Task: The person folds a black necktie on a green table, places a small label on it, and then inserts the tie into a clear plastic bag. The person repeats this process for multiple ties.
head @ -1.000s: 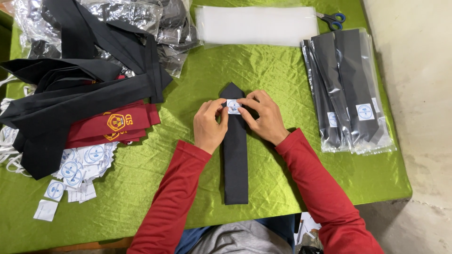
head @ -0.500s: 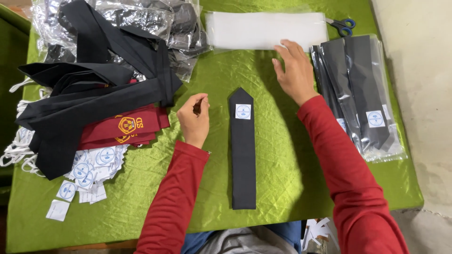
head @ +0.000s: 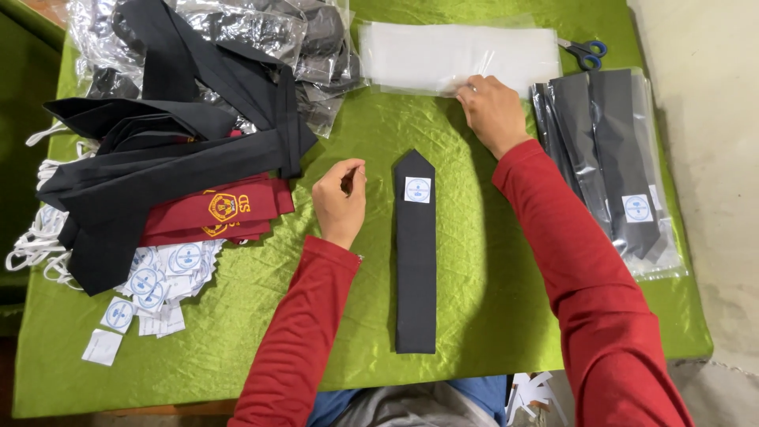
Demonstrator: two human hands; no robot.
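The right hand (head: pixel 492 111) rests open on the clear bags (head: pixel 458 57) at the bench's far edge; the left hand (head: pixel 340 202), loosely curled and empty, hovers beside the black tie (head: pixel 416 261).

Table under wrinkled shiny green cloth (head: pixel 261 332). On it: flat black pointed tie with white round-logo sticker (head: pixel 416 253) at centre, heap of loose black ties (head: pixel 158 166), maroon ties with gold emblem (head: pixel 213 213), pile of small white stickers (head: pixel 150 285), stack of clear plastic sleeves (head: pixel 458 55), bagged black ties (head: pixel 609 158), blue-handled scissors (head: pixel 587 52).
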